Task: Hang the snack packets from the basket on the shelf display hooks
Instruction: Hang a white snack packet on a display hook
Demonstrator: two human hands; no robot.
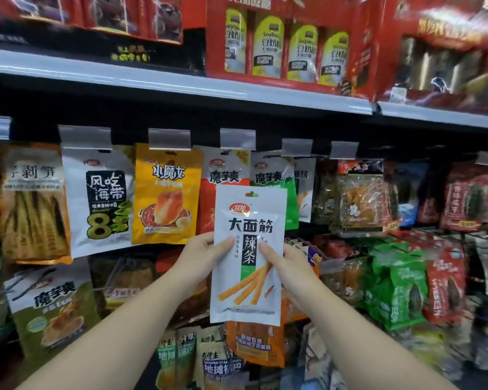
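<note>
Two bare forearms reach up from the bottom edge, with no sleeve showing on either. The left hand (202,256) and right hand (286,264) wear no gloves. No ring, watch or bracelet shows on the fingers or wrists.

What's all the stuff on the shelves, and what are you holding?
white packet: one, white with green stripe, held upright before the hooks
seaweed packet: one, white, hanging upper left
orange packet: one, hanging beside the seaweed packet
bamboo packet: one, tan, hanging far left
red gift box: one, on the top shelf, four yellow bags showing
price tag holders: several, clear, above the hanging row
green packets: several, lower right
left hand: one, grips white packet's left edge
right hand: one, grips its right edge
</note>
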